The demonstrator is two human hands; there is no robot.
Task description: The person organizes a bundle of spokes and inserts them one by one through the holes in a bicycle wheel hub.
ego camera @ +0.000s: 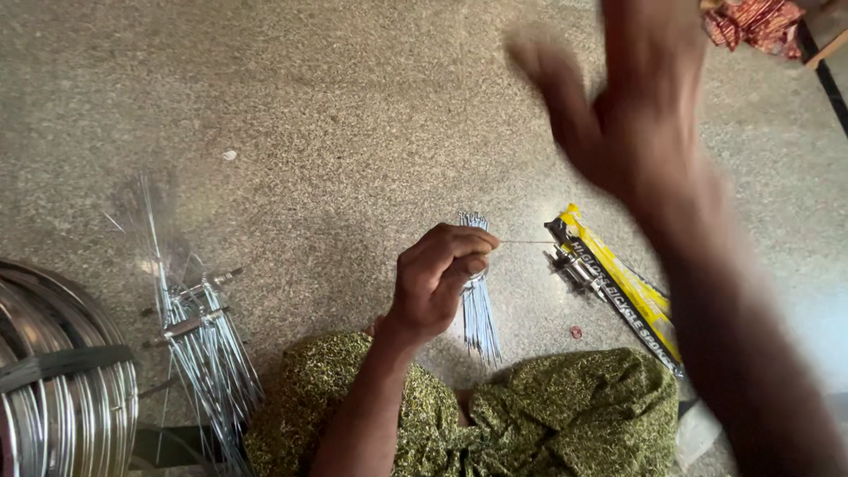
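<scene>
From the head view: left hand [437, 283] pinching a single thin spoke [528, 241] between thumb and fingertips, fingers curled tight around it, spoke jutting out sideways over the floor [353, 115]. Resting just above a loose bundle of silver spokes [478, 305] lying on that floor. Right hand [618, 115] lifting high and blurred, fingers spread apart, holding nothing, well apart from the left. Lying beneath its forearm, a yellow and black spoke packet [623, 287] with metal ends poking from its open mouth. Sitting low in frame, knees in green patterned cloth [574, 411]. Leaning at far left, stacked steel rims [66, 380], with hubs trailing spokes [199, 331] just beside them. Showing at the top right corner, a red wrapper [755, 22].
</scene>
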